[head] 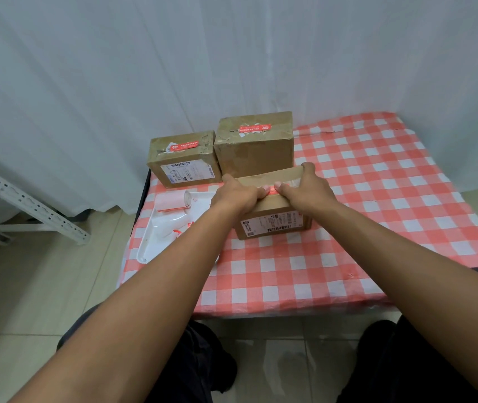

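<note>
- We see one surface (377, 199) under a red-and-white checked cloth, with a white curtain (115, 82) behind it and a tiled floor (43, 286) below.
- We count three cardboard boxes: the near box (272, 225), with a small box (184, 161) and a bigger box (255, 144) just behind it.
- One white tray (156, 237) lies left of the near box and holds one paper roll (174, 200).
- One metal rack (28, 205) stands far left of the near box.
- Our left hand (236, 196) and right hand (304, 187) grip the near box's top, thumbs pressing a red sticker (272, 189).

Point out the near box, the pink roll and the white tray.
near box (272, 226): head view, on its front label.
pink roll (171, 201): head view, on its outer wrap.
white tray (144, 248): head view, on its left rim.
</note>
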